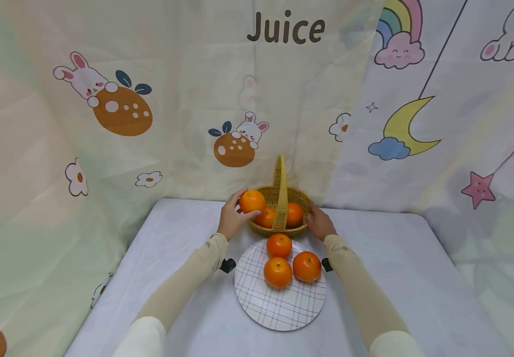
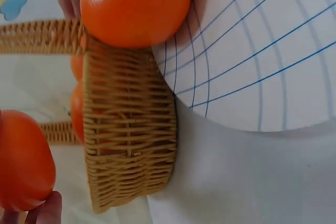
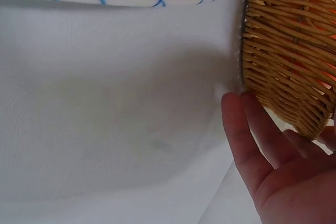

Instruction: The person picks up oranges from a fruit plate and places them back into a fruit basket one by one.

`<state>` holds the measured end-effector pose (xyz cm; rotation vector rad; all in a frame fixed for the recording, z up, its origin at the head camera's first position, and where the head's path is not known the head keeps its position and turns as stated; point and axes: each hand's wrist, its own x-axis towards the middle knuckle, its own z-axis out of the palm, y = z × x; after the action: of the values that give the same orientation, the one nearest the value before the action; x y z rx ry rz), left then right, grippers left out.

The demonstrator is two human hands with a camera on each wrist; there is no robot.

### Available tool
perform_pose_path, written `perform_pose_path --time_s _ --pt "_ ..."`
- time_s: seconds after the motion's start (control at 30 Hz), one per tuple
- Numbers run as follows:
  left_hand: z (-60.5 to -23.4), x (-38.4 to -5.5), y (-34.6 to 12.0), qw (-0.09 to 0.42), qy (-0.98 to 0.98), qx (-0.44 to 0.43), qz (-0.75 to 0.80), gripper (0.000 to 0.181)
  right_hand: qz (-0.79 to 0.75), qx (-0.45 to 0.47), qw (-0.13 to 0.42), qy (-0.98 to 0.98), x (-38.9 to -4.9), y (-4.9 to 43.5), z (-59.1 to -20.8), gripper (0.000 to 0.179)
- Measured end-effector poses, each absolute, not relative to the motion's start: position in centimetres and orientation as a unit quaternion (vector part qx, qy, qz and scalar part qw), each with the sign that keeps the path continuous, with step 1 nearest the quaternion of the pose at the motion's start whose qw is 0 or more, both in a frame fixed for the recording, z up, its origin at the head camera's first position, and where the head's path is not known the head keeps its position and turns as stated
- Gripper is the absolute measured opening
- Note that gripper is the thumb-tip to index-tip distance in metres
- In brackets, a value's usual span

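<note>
My left hand grips an orange fruit over the left rim of a woven basket with a tall arched handle. In the left wrist view, this fruit appears at the lower left, beside the basket's wall. Inside the basket, two more orange fruits show, one left and one right of the handle. My right hand is at the basket's right end. In the right wrist view its fingers are extended along the wicker side, with part of the hand cut off.
A round plate with a checked pattern lies in front of the basket, bearing three orange fruits. White cloth covers the table. Behind it hangs a printed curtain. Dark wrist devices flank the plate.
</note>
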<state>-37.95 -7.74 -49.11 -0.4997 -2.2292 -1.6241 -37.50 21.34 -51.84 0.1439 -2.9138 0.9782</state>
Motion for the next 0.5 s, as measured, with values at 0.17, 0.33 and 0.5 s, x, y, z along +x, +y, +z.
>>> perform_pose_path --time_s 0.17,0.33,0.5 --pt "-49.4 -40.1 -7.3 0.179 -0.8 -0.149 -0.553 0.07 0.323 0.049 0.067 -0.943 -37.7 21.0 -51.6 0.054" --pt "-49.5 -41.6 -6.8 0.16 -0.812 -0.119 -0.548 0.071 0.303 0.044 0.102 -0.946 -38.1 20.6 -51.7 0.053" --pt "-49.9 -42.4 -6.0 0.135 -0.827 -0.108 -0.536 0.072 0.299 0.049 0.131 -0.944 -38.5 20.5 -51.9 0.055"
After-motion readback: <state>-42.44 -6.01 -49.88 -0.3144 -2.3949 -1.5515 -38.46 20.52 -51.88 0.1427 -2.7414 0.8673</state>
